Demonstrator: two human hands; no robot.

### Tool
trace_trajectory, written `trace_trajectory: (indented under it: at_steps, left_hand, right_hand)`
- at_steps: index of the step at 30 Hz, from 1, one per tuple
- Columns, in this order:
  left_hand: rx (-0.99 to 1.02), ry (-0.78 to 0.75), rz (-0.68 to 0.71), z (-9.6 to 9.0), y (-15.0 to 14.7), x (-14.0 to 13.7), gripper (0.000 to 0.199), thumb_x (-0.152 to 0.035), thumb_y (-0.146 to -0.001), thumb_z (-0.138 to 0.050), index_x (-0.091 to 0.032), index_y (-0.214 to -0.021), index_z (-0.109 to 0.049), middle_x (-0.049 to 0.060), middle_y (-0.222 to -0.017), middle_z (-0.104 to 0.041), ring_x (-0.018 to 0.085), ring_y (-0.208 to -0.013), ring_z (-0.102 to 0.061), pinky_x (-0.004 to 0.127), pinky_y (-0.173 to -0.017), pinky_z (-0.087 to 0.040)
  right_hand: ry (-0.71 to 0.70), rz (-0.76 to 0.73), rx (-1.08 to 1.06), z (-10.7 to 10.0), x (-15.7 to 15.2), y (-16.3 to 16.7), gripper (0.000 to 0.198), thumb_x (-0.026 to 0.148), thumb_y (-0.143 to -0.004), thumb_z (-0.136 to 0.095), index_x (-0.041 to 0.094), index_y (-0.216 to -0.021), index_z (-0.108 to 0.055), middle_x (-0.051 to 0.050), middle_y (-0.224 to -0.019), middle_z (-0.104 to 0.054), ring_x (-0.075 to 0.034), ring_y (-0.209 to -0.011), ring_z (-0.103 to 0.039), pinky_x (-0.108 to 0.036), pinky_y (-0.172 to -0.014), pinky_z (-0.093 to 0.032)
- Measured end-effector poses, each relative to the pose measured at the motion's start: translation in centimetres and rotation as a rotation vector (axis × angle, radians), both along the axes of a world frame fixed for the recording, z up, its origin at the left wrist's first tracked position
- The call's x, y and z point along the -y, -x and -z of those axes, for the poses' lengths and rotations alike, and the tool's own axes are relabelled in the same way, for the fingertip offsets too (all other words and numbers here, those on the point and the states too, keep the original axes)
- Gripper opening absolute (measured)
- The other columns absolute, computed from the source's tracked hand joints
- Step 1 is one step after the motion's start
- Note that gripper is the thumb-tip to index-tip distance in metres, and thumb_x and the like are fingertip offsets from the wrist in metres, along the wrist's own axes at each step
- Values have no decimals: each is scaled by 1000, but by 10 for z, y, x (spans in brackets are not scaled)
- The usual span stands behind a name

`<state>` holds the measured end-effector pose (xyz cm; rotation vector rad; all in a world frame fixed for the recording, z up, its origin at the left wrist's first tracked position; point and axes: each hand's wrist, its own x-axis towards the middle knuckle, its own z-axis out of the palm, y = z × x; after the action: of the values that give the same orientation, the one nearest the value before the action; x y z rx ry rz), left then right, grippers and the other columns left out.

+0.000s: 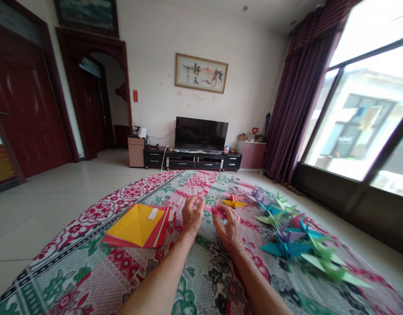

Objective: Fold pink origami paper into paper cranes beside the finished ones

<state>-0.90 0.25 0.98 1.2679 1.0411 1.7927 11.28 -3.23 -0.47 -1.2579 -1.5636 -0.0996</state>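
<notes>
A small pink paper crane is between my two hands, just above the patterned tablecloth. My right hand has its thumb and fingers closed on the crane's right side. With curled fingers, my left hand is at the tip of the crane's left wing and appears to pinch it; the exact contact is hard to make out. Just beyond my right hand rests a yellow-orange paper crane, with part of another pink one behind it. To the left of my left hand lies a stack of square paper, yellow on top, with red sheets below.
Several folded cranes spread over the right of the table, among them a blue crane, a green crane and a purple crane. A floral tablecloth covers the table. Beyond it stand a television and a low cabinet.
</notes>
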Motion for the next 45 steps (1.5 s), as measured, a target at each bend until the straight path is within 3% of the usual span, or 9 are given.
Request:
trace_trajectory:
  at_steps: [4, 9, 19, 27, 34, 45]
  left_hand:
    - [-276, -266, -116, -8, 2, 5, 9, -24, -71, -61, -24, -76, -69, 6, -99, -60, 22, -101, -50, 33, -95, -36]
    - [-423, -345, -59, -9, -3, 12, 14, -22, -71, -60, -25, -78, -71, 6, -99, -60, 23, -99, -49, 37, -93, -37]
    - [-278, -264, 64, -6, -6, 14, 13, -20, -66, -65, -26, -75, -71, 6, -102, -60, 24, -102, -49, 37, -95, -38]
    - [-332, -248, 73, -4, -7, 12, 14, -19, -72, -59, -24, -77, -71, 7, -103, -60, 23, -101, -51, 37, -93, -39]
    - [-197, -183, 128, -5, -9, 12, 11, -17, -62, -67, -24, -71, -71, 7, -101, -62, 24, -102, -50, 39, -97, -36]
    - [-242, -172, 120, -1, -8, 10, 12, -17, -68, -62, -22, -73, -71, 7, -102, -60, 22, -101, -52, 36, -93, -40]
  right_hand:
    - [22, -17, 40, -1, 2, 2, 17, 30, -75, -54, 21, -89, -58, -4, -92, -63, -21, -93, -53, -34, -83, -33]
    - [18, -32, 38, -2, 3, 3, 17, 29, -75, -53, 20, -89, -58, -5, -90, -63, -20, -90, -54, -34, -82, -34]
    - [14, -47, 38, -1, 3, 3, 18, 28, -74, -52, 21, -89, -57, -4, -89, -63, -19, -87, -55, -33, -81, -35]
    - [42, -60, 32, -2, 4, 3, 18, 28, -75, -52, 21, -90, -57, -4, -90, -63, -20, -87, -55, -34, -82, -35]
    - [35, -52, 40, -2, 3, 2, 19, 27, -74, -53, 21, -91, -58, -4, -90, -64, -20, -89, -56, -34, -81, -37]
    - [40, -73, 27, -2, 3, 2, 18, 27, -74, -53, 21, -90, -58, -4, -89, -64, -21, -88, -56, -35, -81, -38]
